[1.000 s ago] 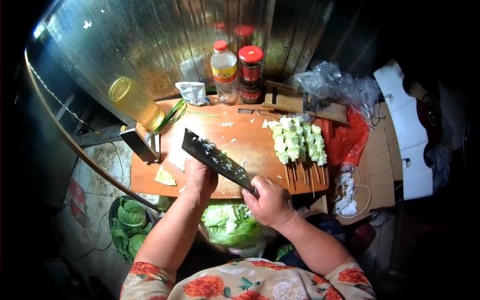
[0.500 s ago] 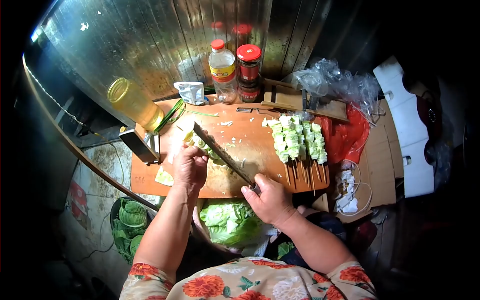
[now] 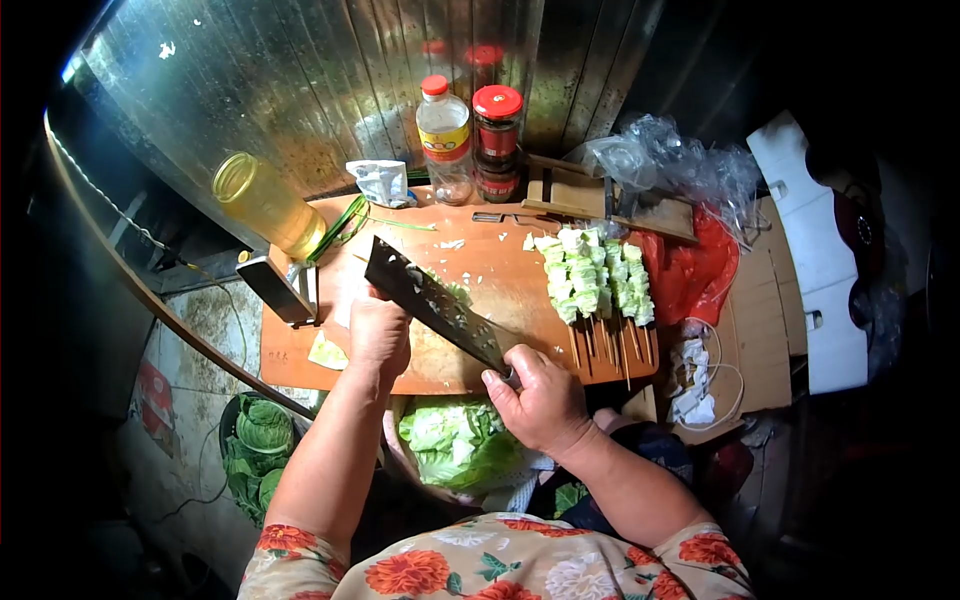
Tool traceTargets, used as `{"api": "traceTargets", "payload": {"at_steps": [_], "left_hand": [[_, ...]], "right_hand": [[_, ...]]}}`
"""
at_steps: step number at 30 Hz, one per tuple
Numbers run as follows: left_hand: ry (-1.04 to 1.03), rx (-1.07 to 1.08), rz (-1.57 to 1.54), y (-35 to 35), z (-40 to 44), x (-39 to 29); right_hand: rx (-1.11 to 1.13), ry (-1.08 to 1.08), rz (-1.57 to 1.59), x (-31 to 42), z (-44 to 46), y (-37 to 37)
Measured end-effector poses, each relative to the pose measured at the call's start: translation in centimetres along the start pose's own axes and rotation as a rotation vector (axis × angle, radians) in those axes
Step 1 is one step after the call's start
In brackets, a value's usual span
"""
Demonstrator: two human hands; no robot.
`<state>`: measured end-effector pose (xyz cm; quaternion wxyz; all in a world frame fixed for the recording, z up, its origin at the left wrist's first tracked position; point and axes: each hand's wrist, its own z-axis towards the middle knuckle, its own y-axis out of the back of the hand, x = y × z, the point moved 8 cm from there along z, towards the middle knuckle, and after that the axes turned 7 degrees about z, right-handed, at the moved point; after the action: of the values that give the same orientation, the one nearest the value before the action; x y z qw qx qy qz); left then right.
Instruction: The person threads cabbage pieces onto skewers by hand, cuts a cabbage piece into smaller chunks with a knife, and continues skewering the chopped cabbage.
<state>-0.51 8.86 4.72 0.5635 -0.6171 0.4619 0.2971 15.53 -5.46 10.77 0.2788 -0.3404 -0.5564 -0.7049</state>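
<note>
My right hand (image 3: 540, 398) is closed around the handle of a cleaver (image 3: 435, 305). Its dark, wide blade carries small wet cabbage bits and slants up to the left over the wooden board (image 3: 500, 235). Close against the blade's far end, my left hand (image 3: 378, 335) is curled shut. The blade hides its fingertips and whatever they hold. Some chopped cabbage (image 3: 456, 291) shows just past the blade's upper edge. A pale cabbage piece (image 3: 328, 350) lies on the board left of my left wrist. Skewers of folded cabbage (image 3: 577, 275) lie side by side on the right.
An oil jar (image 3: 268, 205), a clear bottle (image 3: 445, 140) and red-lidded jars (image 3: 497, 125) line the back. A phone (image 3: 275, 290) leans at the left. Below the board sit a cabbage head (image 3: 455, 445) and a tub of cabbages (image 3: 265, 428). A red bag (image 3: 695, 265) lies right.
The cleaver's blade has rolled flatter, showing more of its side, and its far end has shifted left. It now covers my left fingers and the cabbage beside them. My left hand has turned slightly.
</note>
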Motion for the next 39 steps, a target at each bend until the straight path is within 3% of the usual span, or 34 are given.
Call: {"api": "traceTargets", "payload": {"at_steps": [3,12,15,16,18,20,23,27,28,34,39], "left_hand": [[-0.045,0.083,0.064,-0.8,-0.8,-0.4],[-0.037,0.02,0.05,-0.6,-0.8,-0.5],[0.021,-0.03,0.002,0.9,0.1,-0.6],[-0.052,0.011,0.122,0.6,-0.2,-2.6],[-0.057,-0.032,0.073,0.6,-0.3,-4.7],[-0.048,0.014,0.007,1.6,0.2,-4.7],[0.158,0.089,-0.051,1.3,-0.1,-2.9],[0.211,0.081,-0.162,1.0,0.1,-0.9],[0.177,-0.072,-0.181,1.4,0.1,0.0],[0.041,0.047,-0.231,0.1,-0.1,0.7],[0.079,0.038,-0.208,-0.7,-0.9,0.6]], "right_hand": [[-0.032,0.075,0.015,0.4,-0.1,0.2],[-0.022,0.08,-0.038,0.3,-0.2,0.0],[-0.01,0.02,-0.052,-0.3,-0.2,0.1],[0.069,-0.101,-0.071,-1.4,-0.1,-0.2],[0.183,-0.295,-0.123,-3.6,-0.3,-0.4],[0.192,-0.32,-0.135,-4.5,-0.4,-0.1],[0.058,-0.164,0.064,-3.0,0.0,0.1],[0.084,-0.124,0.032,-1.3,-0.1,-0.4],[0.084,-0.124,0.033,-1.2,-0.3,-0.6],[0.039,-0.011,0.056,-0.7,-0.7,-1.3],[0.039,0.042,0.043,-0.3,-0.8,-1.4]]}}
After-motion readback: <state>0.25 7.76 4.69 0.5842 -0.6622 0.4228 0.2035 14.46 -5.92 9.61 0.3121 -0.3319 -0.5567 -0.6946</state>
